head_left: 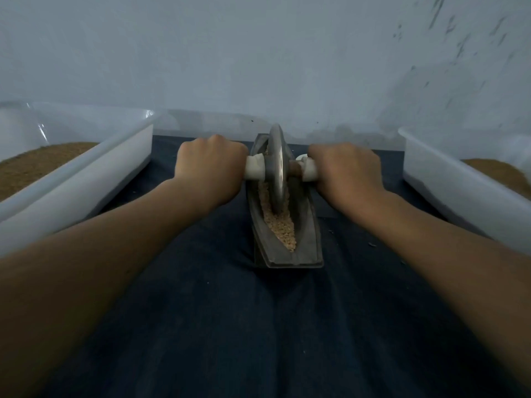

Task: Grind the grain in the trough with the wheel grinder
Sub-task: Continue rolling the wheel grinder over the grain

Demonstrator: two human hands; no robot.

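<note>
- Dark blue cloth point(201, 326) covers the work surface under both arms, and a pale, scuffed wall point(230, 53) rises just beyond the hands.
- The left hand point(209, 165) is a closed fist, knuckles up, wrapped round the left end of the axle handle point(254, 168). Only a short white-wrapped stub shows between the fist and the wheel.
- The right hand point(344, 170) mirrors it, fingers curled over the right end of the handle, with another white stub showing on its inner side.
- Both forearms reach straight forward from the bottom corners of the view, bare and nearly parallel.
- Between the two fists the wheel grinder point(277, 168), a grey metal disc, stands upright on edge, its rim down in the groove.
- The trough point(304, 237), a dark boat-shaped grinder base, lies lengthwise under the grip, its near end pointing back toward the person.
- Grain point(280, 225), pale and coarse, fills the groove on the near side of the wheel and runs up along its left face.
- Outward of the left fist sits a translucent white plastic tub point(86, 179) holding brown granular material point(34, 165).
- Outward of the right fist a matching tub point(448, 179) holds a similar brown heap point(494, 173).
- A few dark specks point(373, 245) lie on the cloth beside the right forearm.
</note>
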